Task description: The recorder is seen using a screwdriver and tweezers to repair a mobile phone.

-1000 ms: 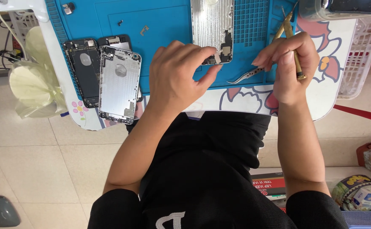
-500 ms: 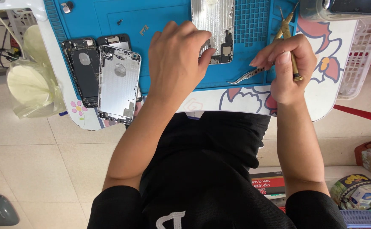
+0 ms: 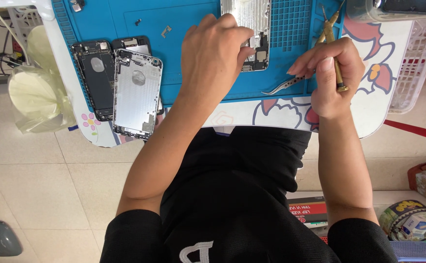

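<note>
- In the head view, we saw our left hand (image 3: 213,53) lying on the blue repair mat (image 3: 174,48), its fingers (image 3: 242,34) curled over the lower left edge of the silver phone housing (image 3: 252,19) that lay at the top middle of the mat.
- A second before, that hand had sat lower and its fingers only reached the housing's bottom edge; half a second before, it had already slid up onto the housing, and it had stayed there since.
- The left fingers were bent and pressed on the housing; whether they pinched its edge we could not tell.
- Our right hand (image 3: 327,73) hovered over the right edge of the mat, fingers closed around a brass-coloured screwdriver (image 3: 334,53) whose tip pointed up and away from us.
- Curved metal tweezers (image 3: 291,84) stuck out to the left from under the same hand; the right hand and both tools had hardly shifted across the three moments.
- At the left edge of the counter (image 3: 383,97) a dark opened phone body (image 3: 96,78) lay beside a silver back cover (image 3: 136,92) that partly overlapped another phone body; none of these had moved.
- A pale plastic bag (image 3: 32,92) hung off the counter's left side.
</note>
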